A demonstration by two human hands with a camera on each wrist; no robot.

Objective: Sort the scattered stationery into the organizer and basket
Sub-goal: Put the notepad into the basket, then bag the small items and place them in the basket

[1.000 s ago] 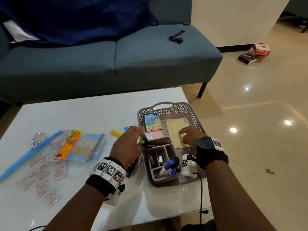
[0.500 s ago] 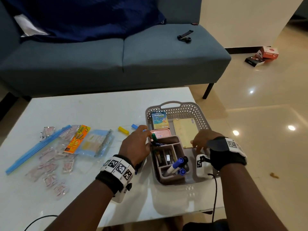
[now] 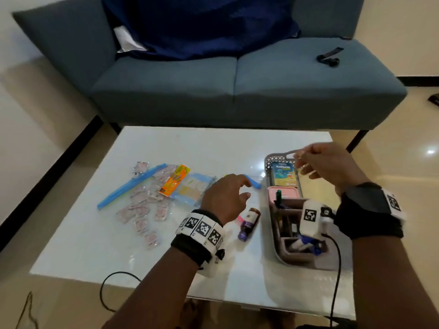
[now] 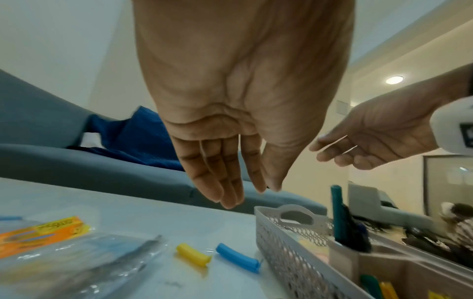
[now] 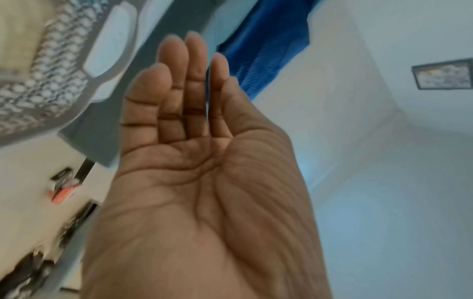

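Both hands (image 3: 225,198) lifted; orange pack (image 3: 174,180) unreadable.

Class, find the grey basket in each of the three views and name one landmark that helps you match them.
Head: the basket is right of centre on the table, under the right hand.
Left wrist: basket at lower right, handle facing the sofa.
Right wrist: basket at upper left, blurred and tilted.
Shared landmark: the blue cloth on the sofa.

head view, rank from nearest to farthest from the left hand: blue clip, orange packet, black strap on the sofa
1. Blue clip, just past the left hand's fingertips, on its right.
2. Orange packet, on its left, mid-table.
3. Black strap, far off on the sofa.
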